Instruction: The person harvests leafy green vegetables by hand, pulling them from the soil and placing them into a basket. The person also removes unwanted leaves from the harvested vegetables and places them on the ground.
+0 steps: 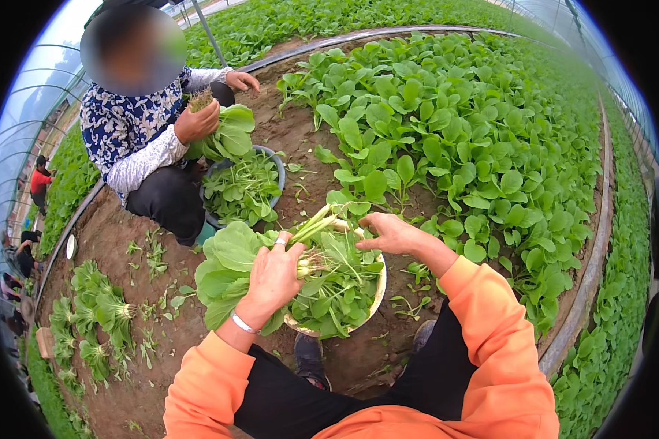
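Observation:
My left hand, with a ring and a bracelet, is closed around a bunch of leafy greens. The bunch's broad leaves spread to the left, and its pale stems and roots point right. Below it stands a round, pale-rimmed tub heaped with loose greens. Over the tub's far right rim is my right hand, fingers apart and thumb toward the bunch. I see nothing held in it, though its fingertips are close to the leaves.
A co-worker squats at left, holding a rooted bunch beside a dark bucket of greens. Tied bunches lie on the soil at left. Dense growing greens stand ahead and right, and a pale border strip edges the bed.

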